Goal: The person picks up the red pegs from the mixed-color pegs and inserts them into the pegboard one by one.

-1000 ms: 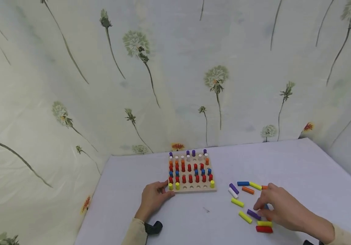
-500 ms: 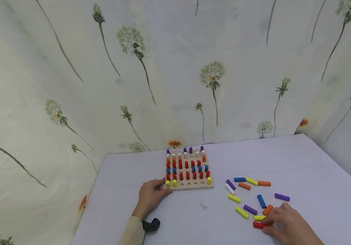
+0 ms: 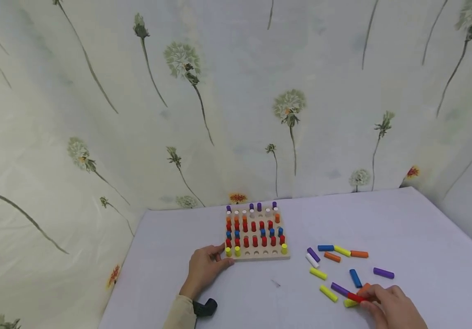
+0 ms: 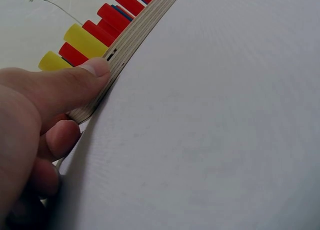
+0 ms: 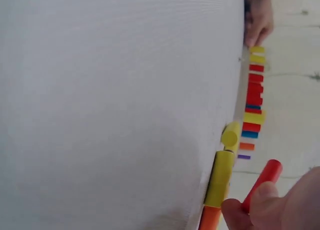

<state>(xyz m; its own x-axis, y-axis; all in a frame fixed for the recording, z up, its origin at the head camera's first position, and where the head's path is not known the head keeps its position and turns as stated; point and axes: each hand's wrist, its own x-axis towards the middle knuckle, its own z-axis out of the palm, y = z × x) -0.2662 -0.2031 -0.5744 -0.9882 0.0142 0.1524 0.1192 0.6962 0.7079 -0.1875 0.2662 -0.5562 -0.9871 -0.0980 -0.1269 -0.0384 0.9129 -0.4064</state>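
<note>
A wooden pegboard (image 3: 256, 257) holds rows of upright coloured pegs: purple, white, orange, red, blue and yellow. Its near row shows several bare holes between yellow pegs (image 3: 237, 251). My left hand (image 3: 205, 269) grips the board's near left corner; in the left wrist view the thumb (image 4: 95, 68) presses on the front edge. My right hand (image 3: 398, 308) pinches a red peg (image 5: 267, 177) between thumb and fingers, tilted and raised off the table. Below it lie a yellow peg (image 3: 350, 303) and an orange peg (image 3: 364, 288), each partly covered.
Loose pegs lie scattered right of the board, among them a blue peg (image 3: 355, 278), a purple peg (image 3: 383, 273) and a white peg (image 3: 312, 260). A white cloth covers the table (image 3: 285, 301). A flower-printed curtain (image 3: 227, 114) hangs behind it.
My right hand has moved nearer from above the orange and blue pegs, taken hold of the red peg and lifted it from the table. The left hand stays on the board's corner.
</note>
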